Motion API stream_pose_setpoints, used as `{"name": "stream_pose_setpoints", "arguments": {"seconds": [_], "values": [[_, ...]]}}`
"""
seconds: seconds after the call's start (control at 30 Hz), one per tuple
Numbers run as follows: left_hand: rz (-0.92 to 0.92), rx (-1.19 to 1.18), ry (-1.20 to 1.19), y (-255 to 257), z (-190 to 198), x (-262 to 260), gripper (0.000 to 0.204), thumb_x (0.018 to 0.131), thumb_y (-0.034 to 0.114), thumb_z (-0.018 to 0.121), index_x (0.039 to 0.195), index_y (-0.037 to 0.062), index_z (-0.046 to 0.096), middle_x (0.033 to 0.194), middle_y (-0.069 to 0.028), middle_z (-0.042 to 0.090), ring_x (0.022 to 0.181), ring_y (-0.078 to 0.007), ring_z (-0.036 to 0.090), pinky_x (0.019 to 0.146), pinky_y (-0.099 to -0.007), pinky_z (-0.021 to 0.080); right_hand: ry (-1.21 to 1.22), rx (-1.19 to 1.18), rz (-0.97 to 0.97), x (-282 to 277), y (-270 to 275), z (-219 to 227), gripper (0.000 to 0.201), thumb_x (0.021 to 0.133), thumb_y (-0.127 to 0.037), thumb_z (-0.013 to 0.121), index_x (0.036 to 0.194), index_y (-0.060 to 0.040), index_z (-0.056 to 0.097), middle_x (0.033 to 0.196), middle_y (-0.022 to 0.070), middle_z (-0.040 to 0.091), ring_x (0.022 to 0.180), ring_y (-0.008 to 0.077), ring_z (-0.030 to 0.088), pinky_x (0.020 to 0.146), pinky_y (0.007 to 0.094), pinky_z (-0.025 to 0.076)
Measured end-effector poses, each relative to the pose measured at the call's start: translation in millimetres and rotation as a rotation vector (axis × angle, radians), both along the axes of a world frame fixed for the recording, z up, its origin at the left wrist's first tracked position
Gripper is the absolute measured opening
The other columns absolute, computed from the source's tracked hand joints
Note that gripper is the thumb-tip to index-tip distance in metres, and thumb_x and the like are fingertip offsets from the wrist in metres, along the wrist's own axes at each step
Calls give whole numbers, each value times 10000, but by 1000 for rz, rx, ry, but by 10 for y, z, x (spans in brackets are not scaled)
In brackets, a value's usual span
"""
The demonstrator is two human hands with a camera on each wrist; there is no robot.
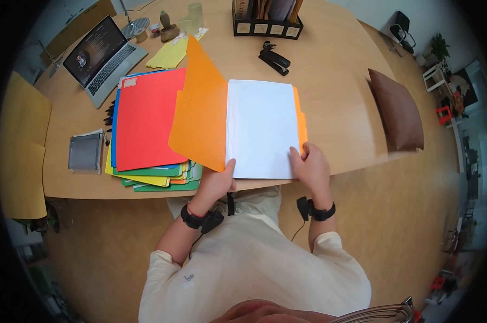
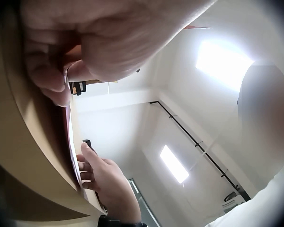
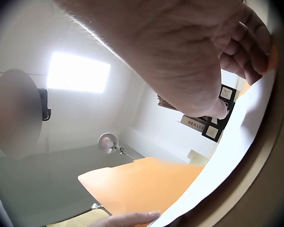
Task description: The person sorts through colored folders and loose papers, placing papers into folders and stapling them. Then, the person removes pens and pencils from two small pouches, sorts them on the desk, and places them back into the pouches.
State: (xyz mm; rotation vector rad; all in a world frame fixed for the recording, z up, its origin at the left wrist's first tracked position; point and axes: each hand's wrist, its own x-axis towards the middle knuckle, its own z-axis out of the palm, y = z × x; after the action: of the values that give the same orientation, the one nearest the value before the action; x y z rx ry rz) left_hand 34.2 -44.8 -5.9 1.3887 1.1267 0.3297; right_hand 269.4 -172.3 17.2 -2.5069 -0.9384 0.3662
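An orange folder [image 1: 201, 107] lies open near the table's front edge, its left cover raised and leaning over a red folder [image 1: 149, 121]. White paper [image 1: 262, 129] rests on its right side. My left hand [image 1: 216, 185] pinches the lower left corner by the fold, thumb on top; the left wrist view shows its fingers [image 2: 52, 80] curled under the edge. At the lower right edge, my right hand [image 1: 312, 166] grips the paper and folder, thumb over the paper and fingers at the orange border. In the right wrist view the raised orange cover [image 3: 142, 184] stands beyond the paper.
Under the red folder are several coloured folders [image 1: 146, 179]. A grey pouch [image 1: 86, 152] and a laptop [image 1: 106, 59] are at the left. Behind are yellow papers [image 1: 171, 54], a black stapler [image 1: 274, 58] and a black file holder [image 1: 267, 27]. A brown cushion [image 1: 397, 110] lies at the right.
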Motion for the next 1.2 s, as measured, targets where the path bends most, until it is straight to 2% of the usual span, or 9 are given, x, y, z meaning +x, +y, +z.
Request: {"name": "stream_pose_setpoints", "arguments": {"seconds": [0.07, 0.17, 0.3, 0.53, 0.83, 0.93, 1.03, 1.07, 1.2], "values": [[22, -42, -10, 33, -31, -38, 350, 1089, 215, 563, 848, -24, 645, 596, -94, 663, 451, -163, 591, 471, -327, 485, 88, -176, 52, 219, 83, 194, 510, 948, -469, 746, 1001, 38, 725, 865, 194, 708, 817, 378, 698, 741, 453, 554], [48, -141, -40, 80, 46, -124, 283, 1094, 189, 547, 982, -68, 581, 603, -103, 615, 476, -193, 660, 431, -329, 488, -155, 60, 217, 558, 321, 362, 527, 949, -504, 735, 946, 23, 735, 856, 206, 728, 824, 383, 715, 750, 437, 562], [59, -135, -70, 171, -90, -246, 305, 1113, 234, 545, 992, -30, 637, 611, -82, 653, 465, -158, 605, 434, -292, 466, -107, 123, 366, 971, 1284, 800, 507, 966, -502, 716, 1002, 2, 765, 904, 206, 759, 861, 394, 735, 777, 437, 569], [25, -115, -63, 249, -143, -227, 319, 1093, 248, 611, 913, -12, 652, 660, -67, 665, 456, -137, 591, 411, -286, 449, -459, -213, 316, 1414, 2848, 380, 506, 955, -525, 706, 1189, -85, 795, 1253, 163, 767, 1183, 378, 714, 995, 458, 579], [37, -256, -30, 268, -39, -256, 372, 1093, 270, 599, 881, -33, 643, 682, -87, 672, 457, -138, 587, 425, -281, 458, -261, -181, 260, 1374, 3329, -99, 466, 964, -302, 689, 1294, 27, 710, 1358, 214, 715, 1238, 403, 689, 1041, 447, 558], [45, -255, -102, 282, -70, -293, 378, 1107, 261, 581, 887, -41, 638, 711, -97, 680, 477, -140, 598, 438, -278, 469, -200, -63, 400, 1393, 3414, -68, 579, 925, -210, 679, 1359, 150, 548, 1322, 329, 685, 1224, 441, 689, 1039, 452, 548], [32, -247, -147, 307, -149, -330, 379, 1125, 252, 559, 892, -36, 641, 727, -89, 681, 507, -136, 617, 454, -273, 480, 53, 334, 264, 1313, 3574, -156, 708, 892, -147, 648, 1403, 225, 329, 1268, 398, 649, 1236, 445, 678, 1031, 446, 534], [30, -241, -162, 313, -192, -337, 379, 1131, 249, 551, 893, -32, 644, 729, -85, 681, 518, -134, 623, 460, -271, 484, 255, 432, 271, 1187, 3508, -42, 799, 887, -149, 650, 1447, 210, 208, 1265, 366, 629, 1223, 398, 670, 1013, 425, 530], [15, -235, -203, 321, -271, -355, 399, 1135, 282, 541, 941, -55, 629, 726, -116, 679, 517, -150, 649, 440, -284, 489, 358, 500, 114, 881, 3594, 46, 700, 935, -219, 729, 1442, 143, 409, 1294, 248, 644, 1199, 356, 658, 985, 427, 550]]}}
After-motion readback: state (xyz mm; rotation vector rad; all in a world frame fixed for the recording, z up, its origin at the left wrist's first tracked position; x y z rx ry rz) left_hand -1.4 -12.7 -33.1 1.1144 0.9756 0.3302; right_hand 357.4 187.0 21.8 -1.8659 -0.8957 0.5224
